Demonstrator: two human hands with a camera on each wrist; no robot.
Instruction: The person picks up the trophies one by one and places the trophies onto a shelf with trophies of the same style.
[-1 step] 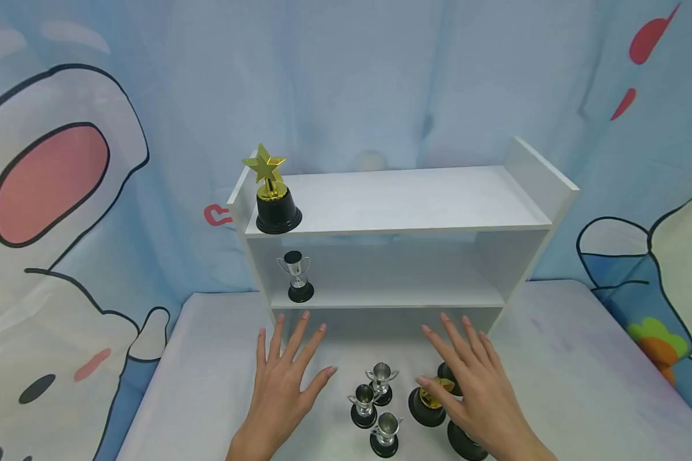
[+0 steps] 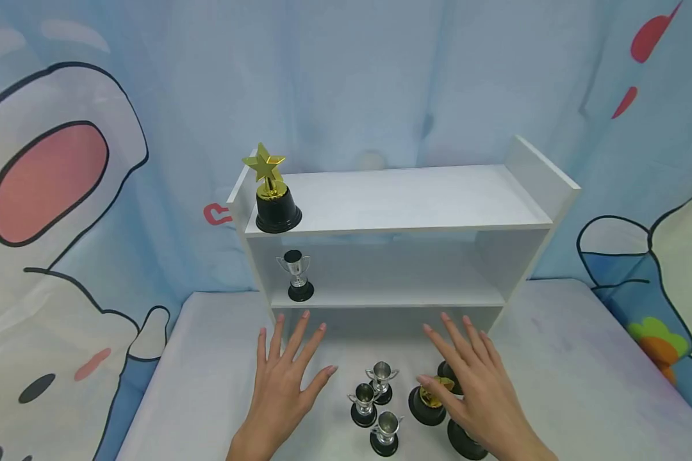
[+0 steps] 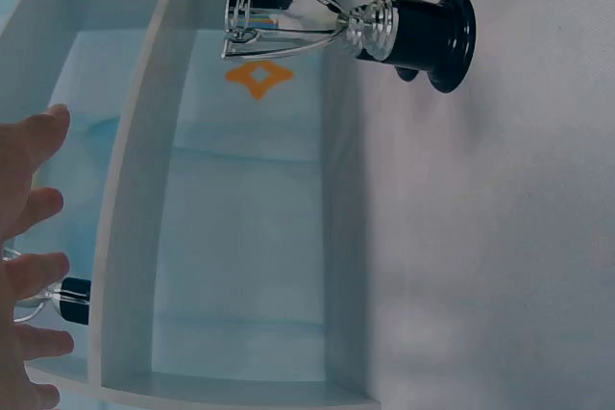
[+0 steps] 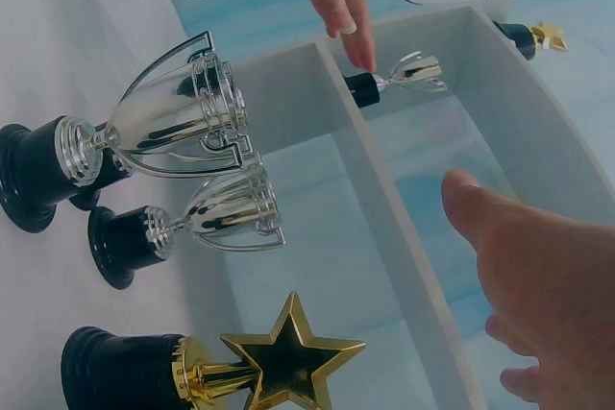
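Note:
My left hand [image 2: 288, 390] hovers with spread fingers in front of the white shelf, left of several small silver trophy cups [image 2: 364, 402] that stand upright on the table. Over the right-hand trophies, my right hand [image 2: 481, 397] is also spread and holds nothing. Partly hidden beneath it are a gold star trophy [image 2: 427, 410] and two more black bases, one behind it and one in front [image 2: 464, 443]. A gold star trophy [image 2: 278, 212] stands at the left of the top shelf. Below it, a silver trophy cup [image 2: 296, 267] occupies the middle shelf's left end.
The white shelf unit [image 2: 403, 298] stands at the back of the pale table [image 2: 565, 371], with raised side panels. Behind hangs a blue curtain [image 2: 352, 83] with cartoon figures. Both trophy groups sit close together between and under the hands.

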